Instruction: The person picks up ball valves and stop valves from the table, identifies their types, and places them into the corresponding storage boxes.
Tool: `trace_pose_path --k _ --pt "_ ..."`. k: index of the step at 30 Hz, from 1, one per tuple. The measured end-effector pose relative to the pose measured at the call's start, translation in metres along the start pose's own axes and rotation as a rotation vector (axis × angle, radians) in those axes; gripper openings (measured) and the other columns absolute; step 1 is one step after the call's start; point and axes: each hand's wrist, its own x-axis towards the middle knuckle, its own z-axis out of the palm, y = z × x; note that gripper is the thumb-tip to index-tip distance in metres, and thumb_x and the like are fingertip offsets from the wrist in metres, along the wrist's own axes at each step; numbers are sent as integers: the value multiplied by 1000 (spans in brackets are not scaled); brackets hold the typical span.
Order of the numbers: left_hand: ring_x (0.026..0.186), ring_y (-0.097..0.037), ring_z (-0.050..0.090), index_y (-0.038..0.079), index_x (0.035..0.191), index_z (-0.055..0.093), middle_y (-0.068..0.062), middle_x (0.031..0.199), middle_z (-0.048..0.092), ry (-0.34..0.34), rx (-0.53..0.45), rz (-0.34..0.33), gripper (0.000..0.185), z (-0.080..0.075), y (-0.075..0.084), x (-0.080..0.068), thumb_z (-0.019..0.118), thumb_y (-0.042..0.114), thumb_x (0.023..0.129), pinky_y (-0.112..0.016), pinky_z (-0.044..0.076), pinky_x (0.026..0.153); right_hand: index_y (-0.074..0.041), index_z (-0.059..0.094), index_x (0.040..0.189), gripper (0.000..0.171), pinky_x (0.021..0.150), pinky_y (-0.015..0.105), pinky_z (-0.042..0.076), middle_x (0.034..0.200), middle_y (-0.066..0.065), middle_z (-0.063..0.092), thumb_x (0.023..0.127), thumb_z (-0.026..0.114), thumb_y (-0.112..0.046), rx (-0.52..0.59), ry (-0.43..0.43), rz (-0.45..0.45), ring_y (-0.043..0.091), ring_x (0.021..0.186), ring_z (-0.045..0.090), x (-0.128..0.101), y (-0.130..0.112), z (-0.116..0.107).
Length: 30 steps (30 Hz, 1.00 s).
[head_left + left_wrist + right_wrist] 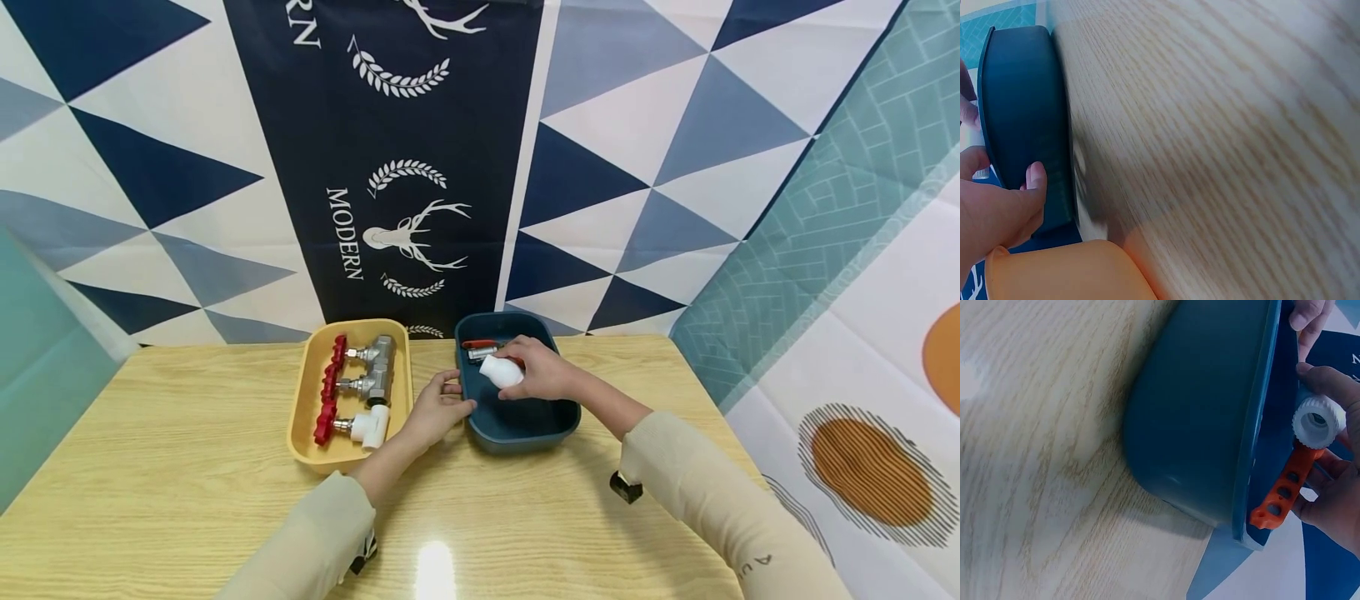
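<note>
Over the dark blue bin [517,433], my right hand [542,368] holds a white ball valve [501,372]. In the right wrist view the valve's ribbed round end [1318,422] and its orange lever handle [1282,494] show beside the fingers. My left hand [435,410] grips the bin's left side wall. In the left wrist view its thumb lies at the rim and its fingers rest against the outer wall [1025,112]. Inside the bin, at the back, lie a red-handled piece [478,343] and a small metallic piece [482,354], partly covered by the right hand.
Left of the blue bin stands a yellow bin [300,442]. It holds two metal valves [375,379] with red handwheels and a white valve [371,427] with a red handwheel. Both bins stand near the back of the wooden table [187,467], before a patterned cloth [405,167].
</note>
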Motion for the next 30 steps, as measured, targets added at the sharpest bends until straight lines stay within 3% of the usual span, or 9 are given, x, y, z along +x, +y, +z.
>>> trace_pose_path --k 30 --pt "101 -25 58 4 138 39 -18 121 53 12 7 0 56 1 2 -1 63 11 87 -31 53 81 -8 56 127 59 80 38 47 125 16 51 75 78 -25 28 -21 12 29 105 47 9 15 10"
